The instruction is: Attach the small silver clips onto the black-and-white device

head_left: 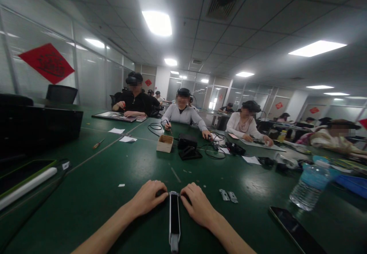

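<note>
A long, narrow device (pixel 174 217) with a black top and a pale silver rim lies lengthwise on the green table in front of me. Its near end is grey; its exact kind I cannot tell. My left hand (pixel 150 196) is closed at the left of its far end, thumb and curled fingers meeting at the corner. From the right, my right hand (pixel 196 202) mirrors it, fingertips bent against the opposite corner. The fingers partly hide that far end. Two small metal plates (pixel 228 196) lie right of my right hand, and a white scrap (pixel 121 185) lies left of my left.
A water bottle (pixel 309 185) and a phone (pixel 295 229) are at the right. Farther off are a small open box (pixel 164 144), a black case (pixel 187 142), cables and a screwdriver (pixel 98 144). A dark monitor (pixel 40 127) stands left. Several people sit across the table.
</note>
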A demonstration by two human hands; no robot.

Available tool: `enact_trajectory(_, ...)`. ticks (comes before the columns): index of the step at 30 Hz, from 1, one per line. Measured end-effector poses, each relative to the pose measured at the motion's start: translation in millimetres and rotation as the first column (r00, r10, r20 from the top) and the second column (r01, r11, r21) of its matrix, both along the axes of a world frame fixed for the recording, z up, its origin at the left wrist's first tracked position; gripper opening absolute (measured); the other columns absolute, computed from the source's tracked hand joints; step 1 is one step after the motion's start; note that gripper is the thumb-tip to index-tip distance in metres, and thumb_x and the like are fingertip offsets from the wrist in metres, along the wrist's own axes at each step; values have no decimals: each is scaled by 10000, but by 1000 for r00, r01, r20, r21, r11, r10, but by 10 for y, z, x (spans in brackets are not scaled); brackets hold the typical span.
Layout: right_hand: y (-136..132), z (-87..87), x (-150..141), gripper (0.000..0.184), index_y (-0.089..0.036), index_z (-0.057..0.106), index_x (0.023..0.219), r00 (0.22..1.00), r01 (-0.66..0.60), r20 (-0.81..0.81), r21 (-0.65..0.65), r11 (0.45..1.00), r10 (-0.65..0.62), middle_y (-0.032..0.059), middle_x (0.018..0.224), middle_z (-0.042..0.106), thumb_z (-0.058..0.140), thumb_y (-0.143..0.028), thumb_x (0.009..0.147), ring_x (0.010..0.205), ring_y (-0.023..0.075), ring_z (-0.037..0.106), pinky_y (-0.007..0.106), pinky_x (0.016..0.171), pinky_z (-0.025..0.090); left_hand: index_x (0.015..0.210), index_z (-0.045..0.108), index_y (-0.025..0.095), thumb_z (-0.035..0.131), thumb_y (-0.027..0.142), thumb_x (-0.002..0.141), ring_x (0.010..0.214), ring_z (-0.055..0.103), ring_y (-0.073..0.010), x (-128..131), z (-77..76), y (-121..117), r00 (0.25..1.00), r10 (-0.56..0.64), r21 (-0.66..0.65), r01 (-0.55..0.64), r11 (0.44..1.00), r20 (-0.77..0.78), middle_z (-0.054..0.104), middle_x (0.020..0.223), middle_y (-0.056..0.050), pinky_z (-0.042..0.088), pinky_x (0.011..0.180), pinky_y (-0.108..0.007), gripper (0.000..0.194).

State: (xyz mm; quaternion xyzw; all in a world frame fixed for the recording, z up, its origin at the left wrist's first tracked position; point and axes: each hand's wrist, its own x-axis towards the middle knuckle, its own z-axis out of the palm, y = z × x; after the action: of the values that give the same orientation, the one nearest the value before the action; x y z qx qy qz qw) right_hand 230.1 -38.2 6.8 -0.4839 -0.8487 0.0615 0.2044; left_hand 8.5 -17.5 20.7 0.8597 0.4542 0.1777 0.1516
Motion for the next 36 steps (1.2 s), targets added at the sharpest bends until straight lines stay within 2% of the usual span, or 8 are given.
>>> enact_trajectory(6,14,7,-6,151,-171,611,953,1000,-5,-11,-3,1000,5,64,972,611,466,-194,917,920,201,527,346,822,433,897,630,192,547,295,846,787,576,-165,-13,-62,44,1000,-2,20,1,1000,31,655,879,-17,414,731,-288,142)
enact_trajectory(13,16,-4,20,153,-170,610,937,1000,-18,-4,16,1000,18,73,957,616,462,-201,915,908,203,524,346,811,436,896,612,183,564,263,823,766,571,-159,-17,-87,74,998,-38,25,36,999,57,637,866,-15,427,700,-275,118)
enact_trajectory(21,17,7,16,160,-165,618,956,1000,-17,1,13,1000,17,75,962,616,469,-204,914,915,202,525,344,817,439,918,632,189,559,305,849,764,575,-161,-22,-86,75,998,-45,18,44,999,49,645,881,-10,419,713,-285,154)
enact_trajectory(29,12,7,24,171,-162,616,968,999,-28,-27,5,1000,28,70,971,615,458,-217,930,910,191,528,329,818,439,946,659,191,534,331,875,786,584,-169,4,2,33,999,-41,0,41,999,11,674,917,-23,420,734,-294,201)
enact_trajectory(36,2,91,51,204,-173,628,1005,999,-32,43,26,999,30,70,989,627,458,-264,941,928,192,531,325,817,432,969,656,202,530,376,881,787,588,-177,-28,-46,84,998,-60,25,59,998,24,675,917,-25,425,738,-300,231)
